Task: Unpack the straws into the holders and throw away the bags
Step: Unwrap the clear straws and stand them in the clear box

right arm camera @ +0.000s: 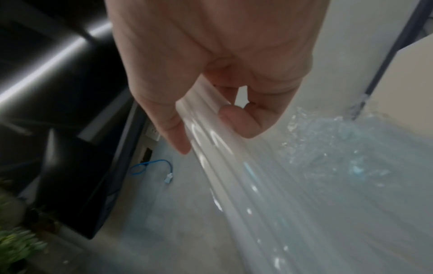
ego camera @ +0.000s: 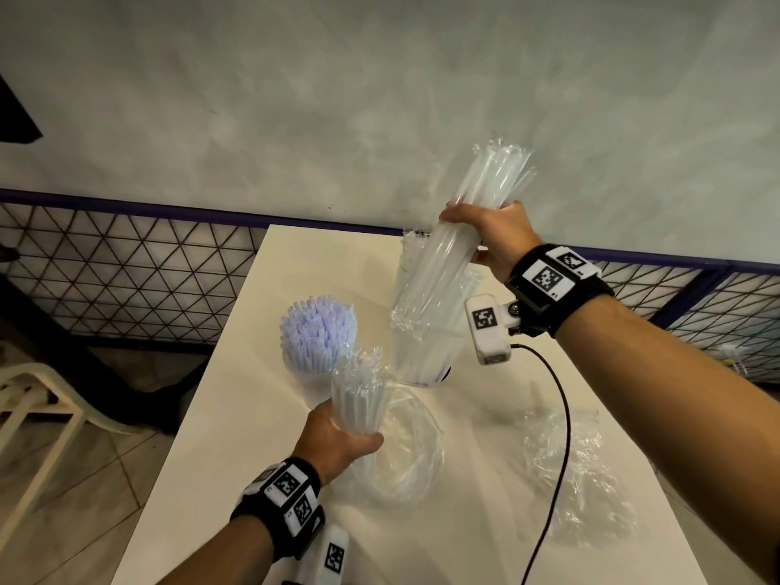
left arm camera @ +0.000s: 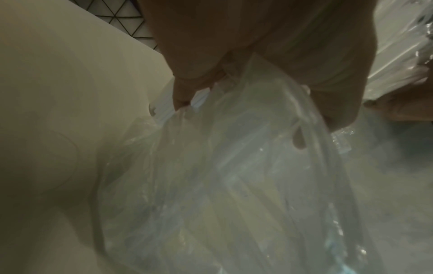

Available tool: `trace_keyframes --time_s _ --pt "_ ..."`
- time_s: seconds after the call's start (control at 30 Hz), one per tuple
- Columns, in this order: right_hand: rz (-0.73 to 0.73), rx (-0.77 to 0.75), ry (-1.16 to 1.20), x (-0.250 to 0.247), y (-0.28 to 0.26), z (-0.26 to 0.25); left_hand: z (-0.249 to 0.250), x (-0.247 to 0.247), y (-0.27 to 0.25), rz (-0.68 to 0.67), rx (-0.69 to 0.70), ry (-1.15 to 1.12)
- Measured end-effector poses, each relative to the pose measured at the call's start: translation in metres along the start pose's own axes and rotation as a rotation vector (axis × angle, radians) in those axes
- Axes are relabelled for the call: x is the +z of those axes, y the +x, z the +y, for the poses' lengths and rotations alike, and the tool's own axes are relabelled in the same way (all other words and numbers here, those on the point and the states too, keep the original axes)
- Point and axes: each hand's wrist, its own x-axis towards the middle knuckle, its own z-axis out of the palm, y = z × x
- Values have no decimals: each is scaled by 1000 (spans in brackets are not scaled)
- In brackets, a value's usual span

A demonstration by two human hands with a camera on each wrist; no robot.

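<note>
My right hand grips a bundle of clear straws, tilted, its lower end over a clear holder at the table's middle; the same straws run past my right hand in the wrist view. Lower left, my left hand holds a second bundle of wrapped straws upright, with its clear bag hanging loose beneath. The left wrist view shows that hand curled round the bag. A holder full of bluish-white straws stands left of centre.
An empty crumpled clear bag lies on the white table to the right. A black cable hangs from my right wrist across it. A white chair stands on the floor at left. A grey wall with mesh railing lies behind.
</note>
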Motion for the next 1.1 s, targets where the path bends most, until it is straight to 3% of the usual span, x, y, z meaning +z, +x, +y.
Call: trace_keyframes --time_s 0.17,0.4,0.6,1.1 --pt "86 13 10 -5 15 6 -2 0 2 -7 0 -3" --pt "69 -42 -148 -4 20 11 -2 -1 4 -6 -7 12" --pt "88 -47 -127 -2 27 8 -4 -2 4 -15 -4 22" --pt "-74 -128 -266 13 18 23 -6 -2 6 -30 -10 20"
